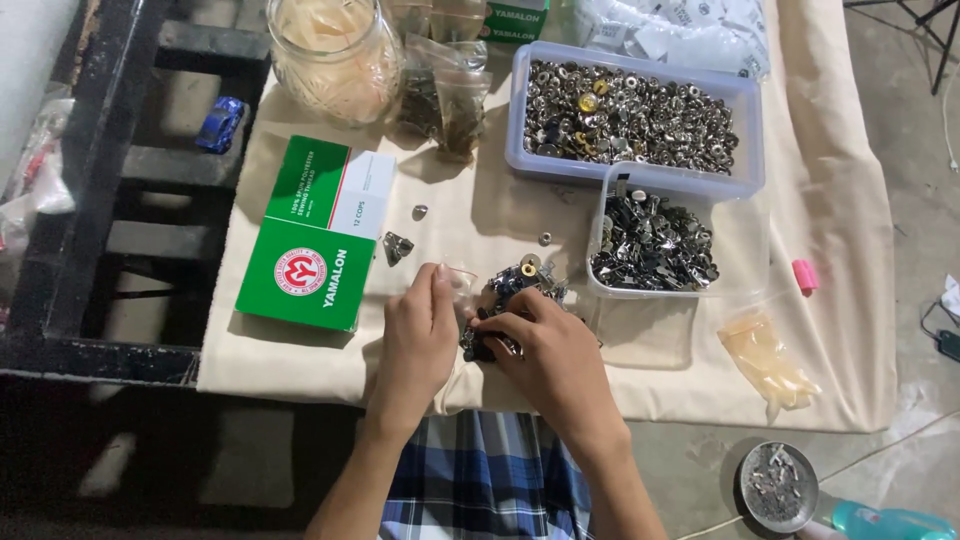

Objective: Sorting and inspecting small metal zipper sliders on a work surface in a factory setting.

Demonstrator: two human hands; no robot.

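My left hand (pixel 420 335) pinches the rim of a small clear plastic bag (pixel 462 285) at the near edge of the cloth-covered table (pixel 830 330). My right hand (pixel 545 345) rests beside it, fingers closed on a cluster of small dark and silver metal fasteners (pixel 512 285) at the bag's mouth. How many pieces lie inside the bag is hidden by my hands.
A green and white box (pixel 315 235) lies to the left. Behind stand a large clear tub of silver snaps (pixel 630 115), a smaller tub of dark metal parts (pixel 655 245), a glass jar (pixel 335 55) and small filled bags (pixel 455 100). A round metal dish (pixel 778 487) sits on the floor.
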